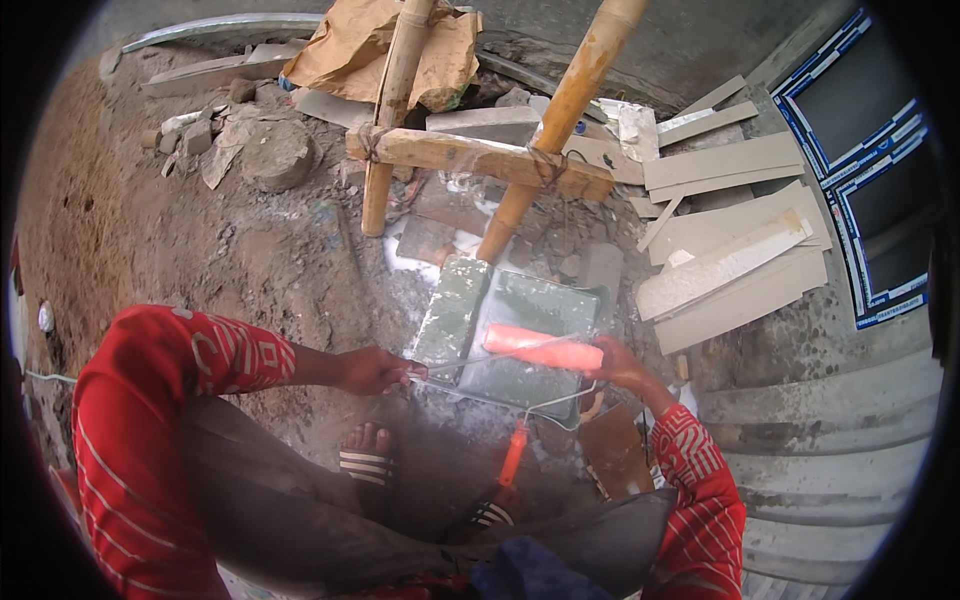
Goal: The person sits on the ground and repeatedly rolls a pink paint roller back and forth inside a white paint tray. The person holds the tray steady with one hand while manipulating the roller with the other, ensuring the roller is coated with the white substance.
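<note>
My left hand (372,371) is closed around one end of a thin grey rod (455,364). The rod runs right, across the front of a pinkish paint roller (540,349). My right hand (622,368) grips the right end of the roller's sleeve. From that end a bent wire frame leads down to an orange handle (513,457), which hangs near my feet. Under the roller lies a dark green paint tray (525,388), streaked with white. Against its left side is a green, white-spattered slab-like piece (450,315). My right fingers are partly hidden behind the sleeve.
Bamboo poles (515,215) joined by a wooden crosspiece (450,155) stand just beyond the tray. Cut tile strips (735,245) are piled at the right. Brown paper (345,50) and rubble lie at the back. Blue-edged dark panels (875,190) are at far right.
</note>
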A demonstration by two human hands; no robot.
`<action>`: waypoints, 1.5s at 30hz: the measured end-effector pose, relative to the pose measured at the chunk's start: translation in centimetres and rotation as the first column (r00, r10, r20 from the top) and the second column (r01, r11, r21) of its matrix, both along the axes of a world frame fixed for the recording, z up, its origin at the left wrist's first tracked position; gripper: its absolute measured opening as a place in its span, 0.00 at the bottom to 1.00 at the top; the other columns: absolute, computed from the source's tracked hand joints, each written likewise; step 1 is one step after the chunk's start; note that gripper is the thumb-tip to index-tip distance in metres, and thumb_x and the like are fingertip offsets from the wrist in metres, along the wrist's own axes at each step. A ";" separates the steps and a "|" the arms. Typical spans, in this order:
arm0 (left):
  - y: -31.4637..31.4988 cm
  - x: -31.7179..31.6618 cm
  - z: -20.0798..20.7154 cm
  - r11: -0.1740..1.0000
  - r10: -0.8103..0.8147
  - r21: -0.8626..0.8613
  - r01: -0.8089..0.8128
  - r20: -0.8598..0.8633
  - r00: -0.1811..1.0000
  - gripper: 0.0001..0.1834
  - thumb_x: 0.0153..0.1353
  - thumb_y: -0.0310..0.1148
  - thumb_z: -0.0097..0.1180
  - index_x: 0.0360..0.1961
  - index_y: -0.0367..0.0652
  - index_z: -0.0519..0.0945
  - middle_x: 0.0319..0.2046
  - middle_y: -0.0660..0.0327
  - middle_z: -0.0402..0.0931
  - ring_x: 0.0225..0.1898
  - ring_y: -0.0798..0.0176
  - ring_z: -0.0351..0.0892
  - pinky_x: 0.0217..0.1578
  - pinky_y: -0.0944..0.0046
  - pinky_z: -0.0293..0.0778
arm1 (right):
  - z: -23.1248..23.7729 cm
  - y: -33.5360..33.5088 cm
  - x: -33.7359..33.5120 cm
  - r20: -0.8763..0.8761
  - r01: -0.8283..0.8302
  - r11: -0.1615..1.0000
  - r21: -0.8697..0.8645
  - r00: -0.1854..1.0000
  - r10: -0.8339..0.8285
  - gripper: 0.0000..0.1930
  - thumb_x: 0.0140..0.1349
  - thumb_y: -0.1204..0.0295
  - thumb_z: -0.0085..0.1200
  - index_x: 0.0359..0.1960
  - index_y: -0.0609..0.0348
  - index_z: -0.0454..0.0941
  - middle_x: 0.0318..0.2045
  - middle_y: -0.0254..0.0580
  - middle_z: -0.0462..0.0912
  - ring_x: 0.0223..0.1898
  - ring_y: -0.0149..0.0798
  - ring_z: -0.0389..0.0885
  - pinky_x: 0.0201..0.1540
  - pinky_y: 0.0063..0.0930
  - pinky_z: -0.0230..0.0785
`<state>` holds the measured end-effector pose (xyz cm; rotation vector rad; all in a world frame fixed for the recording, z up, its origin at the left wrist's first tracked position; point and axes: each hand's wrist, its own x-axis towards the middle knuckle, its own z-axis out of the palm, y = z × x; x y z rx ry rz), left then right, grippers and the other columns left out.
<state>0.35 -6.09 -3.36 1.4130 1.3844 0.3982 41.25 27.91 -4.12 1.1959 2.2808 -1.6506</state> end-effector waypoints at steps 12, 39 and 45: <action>-0.8 1.1 0.8 0.999 0.027 -0.039 -0.023 0.099 0.995 0.19 0.73 0.34 0.46 0.63 0.54 0.72 0.33 0.62 0.81 0.28 0.71 0.76 0.37 0.66 0.75 | -0.6 -0.5 0.1 0.074 -0.059 0.961 0.269 0.996 0.040 0.27 0.42 0.72 0.74 0.44 0.60 0.73 0.41 0.39 0.80 0.43 0.34 0.78 0.48 0.32 0.72; -1.0 1.1 0.9 1.000 -0.015 0.013 0.014 0.074 0.997 0.18 0.73 0.35 0.45 0.62 0.53 0.73 0.24 0.61 0.77 0.27 0.70 0.76 0.35 0.65 0.75 | -0.2 -0.4 -0.2 0.055 -0.144 0.916 0.375 0.990 0.133 0.28 0.43 0.65 0.73 0.45 0.59 0.74 0.43 0.42 0.80 0.47 0.40 0.78 0.52 0.35 0.69; -1.3 0.9 0.9 0.999 -0.036 -0.005 0.036 0.087 0.996 0.19 0.73 0.36 0.45 0.63 0.54 0.72 0.24 0.62 0.76 0.27 0.71 0.75 0.34 0.66 0.74 | 0.2 -0.7 -0.8 0.072 -0.151 0.900 0.410 0.989 0.133 0.28 0.41 0.64 0.74 0.44 0.59 0.75 0.42 0.46 0.81 0.47 0.44 0.80 0.52 0.36 0.70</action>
